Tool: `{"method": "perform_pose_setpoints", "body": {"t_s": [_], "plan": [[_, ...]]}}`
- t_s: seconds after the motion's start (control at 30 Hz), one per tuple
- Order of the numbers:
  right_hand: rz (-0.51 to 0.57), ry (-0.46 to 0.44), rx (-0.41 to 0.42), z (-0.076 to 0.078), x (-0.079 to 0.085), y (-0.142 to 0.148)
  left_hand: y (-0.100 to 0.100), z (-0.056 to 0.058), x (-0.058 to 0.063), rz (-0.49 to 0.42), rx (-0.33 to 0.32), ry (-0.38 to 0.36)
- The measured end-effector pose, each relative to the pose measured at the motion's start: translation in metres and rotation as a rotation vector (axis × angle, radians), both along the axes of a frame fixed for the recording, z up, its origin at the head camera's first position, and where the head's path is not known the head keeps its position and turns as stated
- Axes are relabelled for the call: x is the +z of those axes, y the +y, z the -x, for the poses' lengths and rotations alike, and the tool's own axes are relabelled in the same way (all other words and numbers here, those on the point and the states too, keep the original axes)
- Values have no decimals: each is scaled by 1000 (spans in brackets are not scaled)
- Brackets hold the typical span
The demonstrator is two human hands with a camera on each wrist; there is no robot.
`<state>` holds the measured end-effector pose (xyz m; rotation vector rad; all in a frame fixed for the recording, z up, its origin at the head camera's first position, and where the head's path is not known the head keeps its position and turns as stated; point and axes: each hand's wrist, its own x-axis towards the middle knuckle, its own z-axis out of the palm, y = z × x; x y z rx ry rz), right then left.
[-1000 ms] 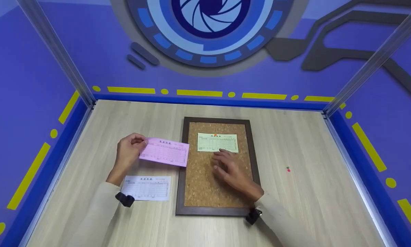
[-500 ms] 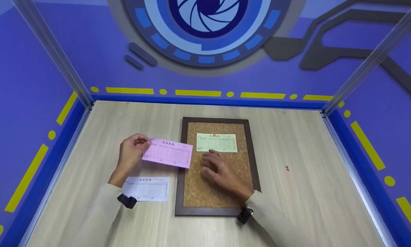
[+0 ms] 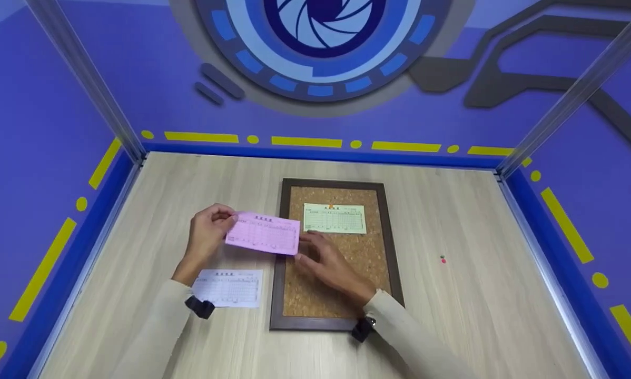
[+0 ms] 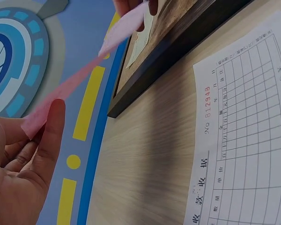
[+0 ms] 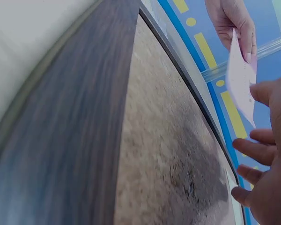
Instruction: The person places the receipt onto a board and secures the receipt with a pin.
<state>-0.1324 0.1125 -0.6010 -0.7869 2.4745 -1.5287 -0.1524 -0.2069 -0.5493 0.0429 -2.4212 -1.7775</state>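
Note:
A pink receipt form (image 3: 263, 233) is held up off the table, its right end over the left edge of the corkboard (image 3: 336, 284). My left hand (image 3: 208, 234) pinches its left end between thumb and fingers, also seen in the left wrist view. At the other end, my right hand (image 3: 328, 263) has its fingertips right at the paper's edge. In the right wrist view the fingers (image 5: 257, 152) are spread apart, with the thumb near the pink form (image 5: 241, 79). A pale green form (image 3: 334, 218) lies on the cork under an orange pushpin (image 3: 331, 206).
A white receipt form (image 3: 231, 288) lies on the table left of the board, partly under the left wrist. Two small pins, one red (image 3: 443, 261) and one green, sit to the right of the board. Blue panels (image 3: 315, 123) enclose the table's back and sides.
My left hand has carried the pink form a little to the right, over the board's left edge. My right hand has moved left, from below the green form to the pink form's right end.

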Motion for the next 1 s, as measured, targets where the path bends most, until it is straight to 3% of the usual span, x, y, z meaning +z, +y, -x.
{"method": "perform_pose_setpoints", "body": {"t_s": [0.27, 0.67, 1.0], "plan": [[85, -66, -68, 1, 0, -7, -2, -3, 2, -1, 12, -2], [85, -80, -158, -2, 1, -16, 1, 0, 7, -7, 19, 6], [197, -199, -194, -4, 6, -21, 4, 3, 7, -31, 44, 27]]}}
